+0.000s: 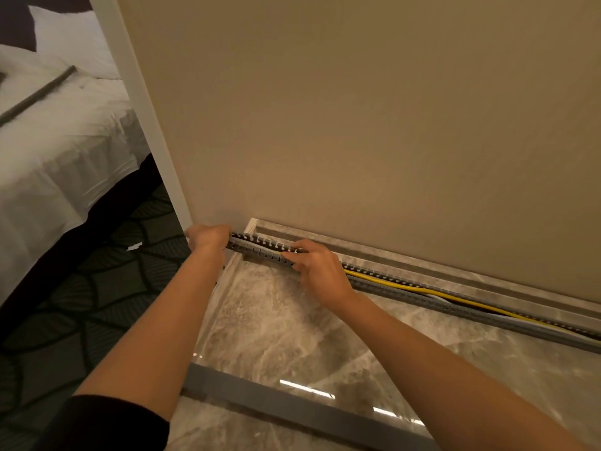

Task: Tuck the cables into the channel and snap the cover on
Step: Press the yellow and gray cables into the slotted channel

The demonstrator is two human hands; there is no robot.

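1. Grey plastic channel [422, 291] lies on the shiny marble floor [276, 320], along the bottom of the tan wall [357, 109]. It has little slots all down its sides.
2. The left hand [208, 236] is curled tight around the left end of the channel, close to the wall corner. The fingers are closed on it, so the hand is holding that end.
3. The right hand [317, 268] sits a bit further along the channel. Its fingers are bent and close together, pinching the slotted sides. The thumb is on the near side and the fingertips [297, 245] press over the top.
4. Between the two hands you can see a short bare piece of the channel.
5. A yellow cable [439, 293] comes out from under the right hand and runs to the right inside the channel. A pale cable [437, 297] lies just beside it.
6. The grey cover [292, 408], a long flat strip, lies on the floor near the person, well apart from both hands.
7. On the left is a bed with white sheets [58, 151] and a dark patterned carpet [97, 288]. A thin dark strip [39, 92] rests on the bed.
8. A black sleeve [107, 424] covers the upper left arm.
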